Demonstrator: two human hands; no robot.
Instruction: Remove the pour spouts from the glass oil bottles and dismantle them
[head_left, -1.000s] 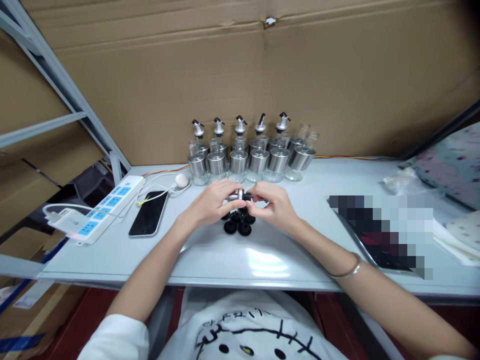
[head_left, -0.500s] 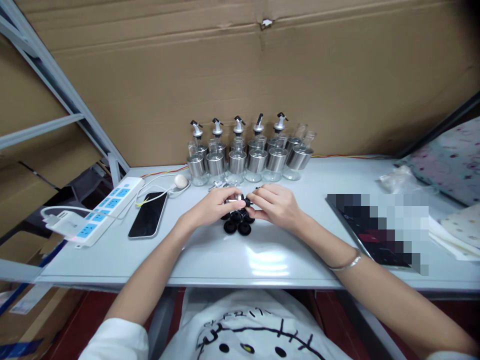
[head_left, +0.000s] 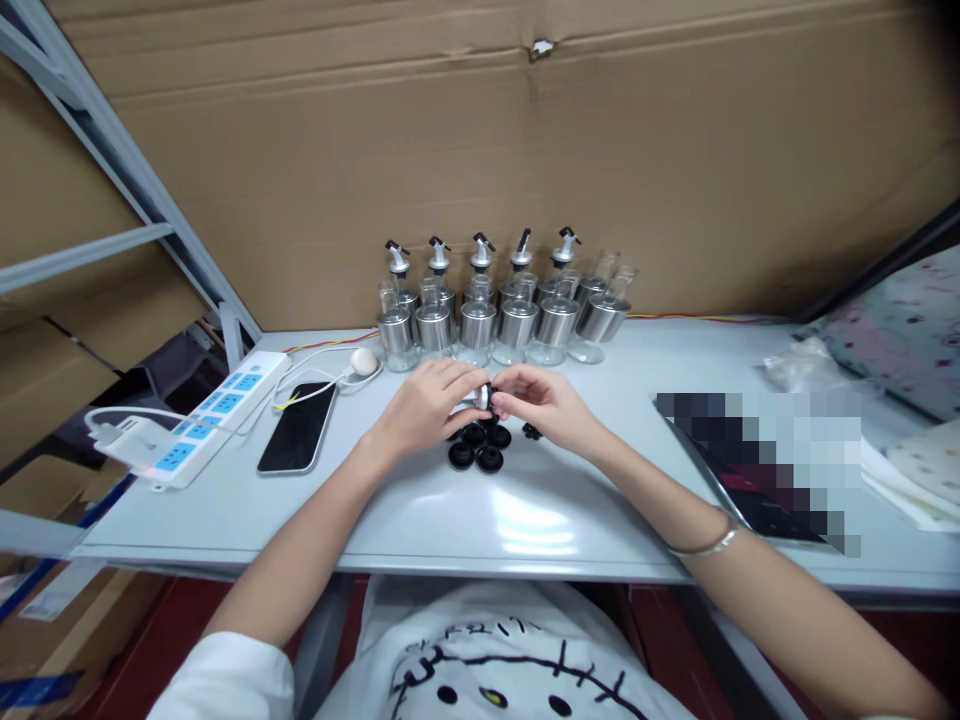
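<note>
Between thumb and fingers, my left hand (head_left: 431,405) grips a silver pourer top (head_left: 484,397). My right hand (head_left: 546,405) pinches the black part at the right end of that same top. Several round black stoppers (head_left: 490,459) lie on the table just below the hands, and small black pieces (head_left: 532,431) rest under my right hand. Behind the hands stand two rows of glass bottles with steel sleeves (head_left: 477,325); several back-row bottles carry silver and black pourers (head_left: 481,250). At the right end, one front bottle (head_left: 602,318) looks tilted.
A phone (head_left: 298,428) and a white power strip (head_left: 217,420) with cables lie on the left of the table (head_left: 420,530). To the right are a dark flat object (head_left: 720,470), partly pixelated, and a crumpled plastic bag (head_left: 806,365). Cardboard (head_left: 337,180) rises behind.
The silver top has turned in my left hand and shows more between the hands. My right fingers have shifted their hold, uncovering small black pieces beneath. The view has moved slightly.
</note>
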